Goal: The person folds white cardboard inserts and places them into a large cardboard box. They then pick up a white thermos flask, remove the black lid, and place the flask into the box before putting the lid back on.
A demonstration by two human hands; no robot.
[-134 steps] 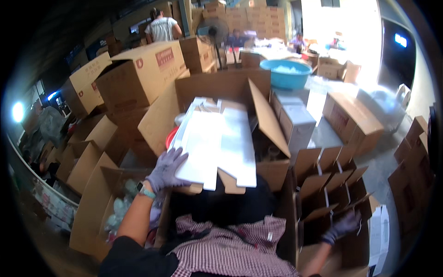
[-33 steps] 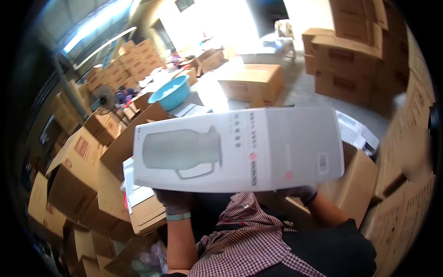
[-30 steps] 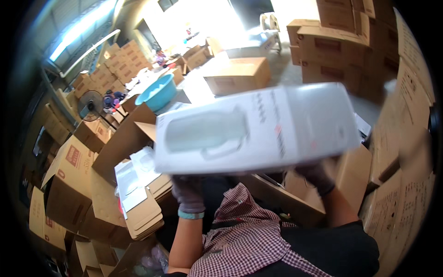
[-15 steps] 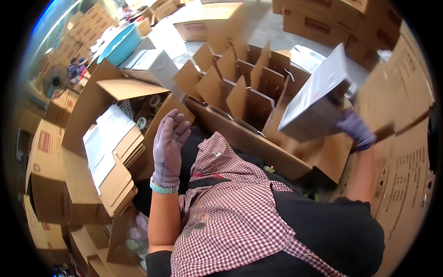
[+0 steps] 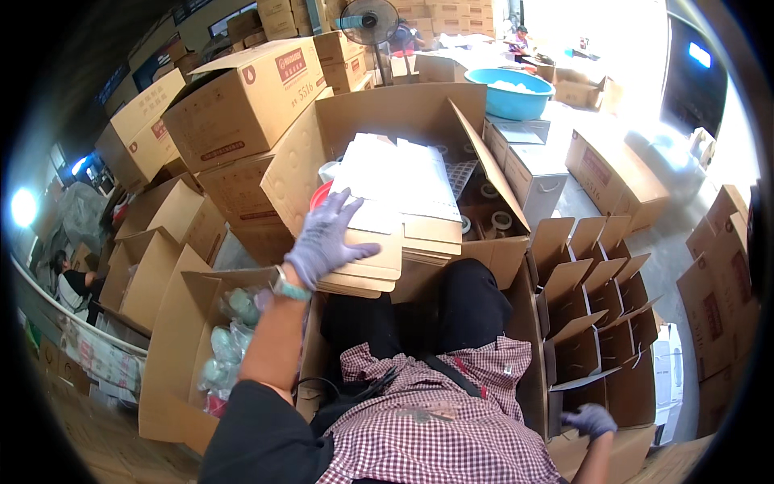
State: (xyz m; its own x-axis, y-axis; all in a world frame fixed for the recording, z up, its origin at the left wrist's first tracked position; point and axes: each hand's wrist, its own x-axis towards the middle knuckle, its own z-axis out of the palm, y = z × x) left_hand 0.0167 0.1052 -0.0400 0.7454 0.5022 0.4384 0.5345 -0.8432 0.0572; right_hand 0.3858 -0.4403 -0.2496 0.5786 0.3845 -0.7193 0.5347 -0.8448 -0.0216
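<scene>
The lower edge cuts off the right forearm (image 5: 595,462), while dividers (image 5: 576,327) hide much inside their carton (image 5: 636,397).

Had flats (image 5: 419,202) lying on the open carton (image 5: 395,109) ahead, under the left hand (image 5: 326,242), with rolls (image 5: 501,220) inside, to their right. Had bags (image 5: 230,343) in a box (image 5: 173,355) at left, dividers (image 5: 567,284) in a crate (image 5: 634,397) at right. Saw a fan (image 5: 369,20) and, right of it, a basin (image 5: 509,101) behind.

Head-mtd fisheye cam faces dn/fwd over wearer's knees (image 5: 476,305).

Packing workshop: carton stacks (image 5: 242,149), 1 fan (image 5: 369,22)
</scene>
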